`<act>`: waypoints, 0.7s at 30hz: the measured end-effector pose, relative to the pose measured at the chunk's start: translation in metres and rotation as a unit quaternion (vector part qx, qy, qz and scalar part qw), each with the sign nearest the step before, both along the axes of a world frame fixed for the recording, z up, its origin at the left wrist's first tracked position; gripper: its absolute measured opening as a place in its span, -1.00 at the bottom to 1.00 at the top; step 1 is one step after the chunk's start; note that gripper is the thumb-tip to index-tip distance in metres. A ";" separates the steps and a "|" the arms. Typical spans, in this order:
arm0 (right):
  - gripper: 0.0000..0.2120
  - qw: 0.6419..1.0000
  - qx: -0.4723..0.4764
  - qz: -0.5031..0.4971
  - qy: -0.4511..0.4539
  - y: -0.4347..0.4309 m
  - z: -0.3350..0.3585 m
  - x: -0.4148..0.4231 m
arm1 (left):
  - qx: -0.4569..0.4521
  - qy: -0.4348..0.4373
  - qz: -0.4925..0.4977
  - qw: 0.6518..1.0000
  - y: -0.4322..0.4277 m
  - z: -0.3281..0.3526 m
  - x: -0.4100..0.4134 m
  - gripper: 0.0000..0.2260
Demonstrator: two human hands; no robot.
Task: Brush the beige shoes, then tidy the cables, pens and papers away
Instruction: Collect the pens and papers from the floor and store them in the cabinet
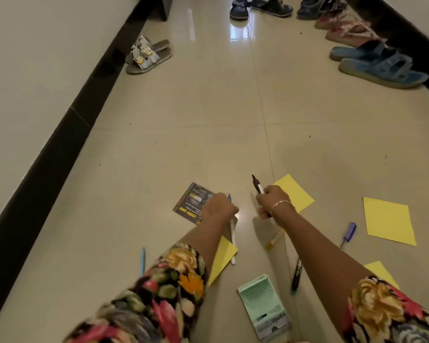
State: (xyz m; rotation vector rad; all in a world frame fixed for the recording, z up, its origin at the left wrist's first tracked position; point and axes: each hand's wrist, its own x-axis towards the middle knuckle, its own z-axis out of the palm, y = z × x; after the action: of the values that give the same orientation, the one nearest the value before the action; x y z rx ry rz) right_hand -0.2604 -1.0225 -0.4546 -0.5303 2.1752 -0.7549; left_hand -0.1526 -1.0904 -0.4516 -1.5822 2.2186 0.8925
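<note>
My left hand grips a white pen with a blue tip, held over a dark printed card on the tiled floor. My right hand grips a black marker, its tip pointing away from me. Yellow paper sheets lie around: one behind my right wrist, one at the right, one under my left forearm. On the floor lie a light blue pen, a black marker, an orange-tipped pen and a purple-handled tool.
A green Camlin box lies near my feet. Grey buckled sandals stand by the left wall. Blue sandals, pink slippers and dark slippers line the far and right side of the corridor.
</note>
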 end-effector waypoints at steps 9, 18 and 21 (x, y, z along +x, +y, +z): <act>-0.92 0.956 0.012 0.261 0.136 0.011 0.003 0.007 | 0.027 0.145 0.143 0.979 -0.035 0.038 0.127 -0.88; -0.88 0.774 0.097 0.565 0.270 0.010 0.037 0.010 | 0.003 -0.009 0.261 0.965 0.023 -0.023 0.233 -0.59; -0.92 0.737 0.103 0.601 0.292 0.018 0.044 -0.003 | -0.022 0.030 0.248 0.968 0.019 -0.018 0.229 -0.83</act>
State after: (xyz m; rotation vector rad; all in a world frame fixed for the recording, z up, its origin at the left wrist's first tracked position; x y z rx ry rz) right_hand -0.2631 -1.0046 -0.4111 -1.9586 1.7731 0.4370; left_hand 0.0767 -1.0710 -0.4699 -2.2095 1.9141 1.0305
